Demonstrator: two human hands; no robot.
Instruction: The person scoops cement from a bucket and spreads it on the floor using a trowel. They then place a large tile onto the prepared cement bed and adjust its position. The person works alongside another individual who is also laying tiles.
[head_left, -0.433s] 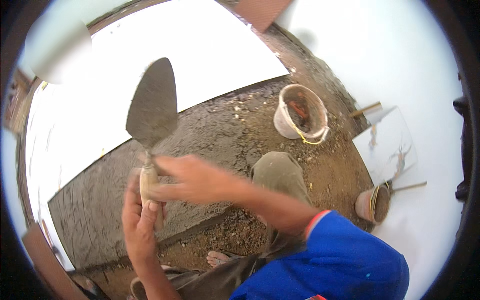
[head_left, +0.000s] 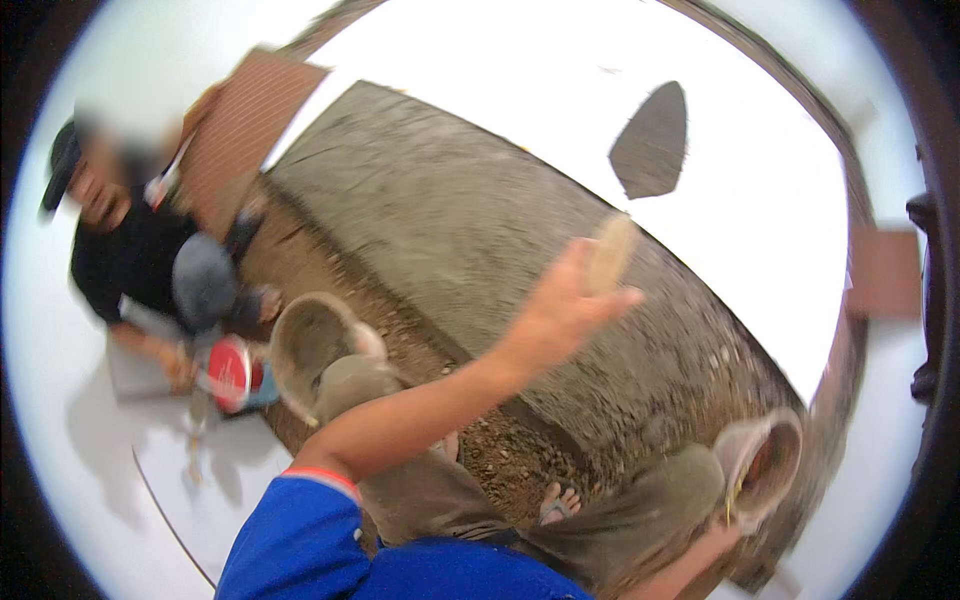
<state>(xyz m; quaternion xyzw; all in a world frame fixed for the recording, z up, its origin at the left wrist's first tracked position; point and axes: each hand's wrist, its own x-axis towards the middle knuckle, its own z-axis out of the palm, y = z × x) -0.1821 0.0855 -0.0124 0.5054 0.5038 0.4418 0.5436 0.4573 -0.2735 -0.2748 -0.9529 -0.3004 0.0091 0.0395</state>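
My left hand [head_left: 560, 310], stretched out ahead, is closed around the wooden handle of a pointing trowel [head_left: 650, 145]. The trowel's blade is grey with mortar, points away from me and shows against the white sheet. Low on the right, my right hand [head_left: 722, 537] is at the near side of a mortar-stained bucket [head_left: 716, 448] by its yellow handle and seems to grip it; blur hides the fingers partly. Reddish pieces lie in that bucket. Under the trowel stretches a strip of smoothed wet mortar [head_left: 440, 190], rougher towards the right.
A large white sheet [head_left: 740, 230] borders the mortar on its far side. By my left knee stands another bucket [head_left: 312, 345]. A person in a black shirt [head_left: 130, 255] crouches at the left beside a red round container [head_left: 232, 373]. Brown tiles [head_left: 255, 125] lie beyond; loose soil [head_left: 500, 440] lies before me.
My view has swung left, bringing the other person in. My right hand has left the trowel and gone down to the bucket; my left hand keeps the trowel and reaches farther out.
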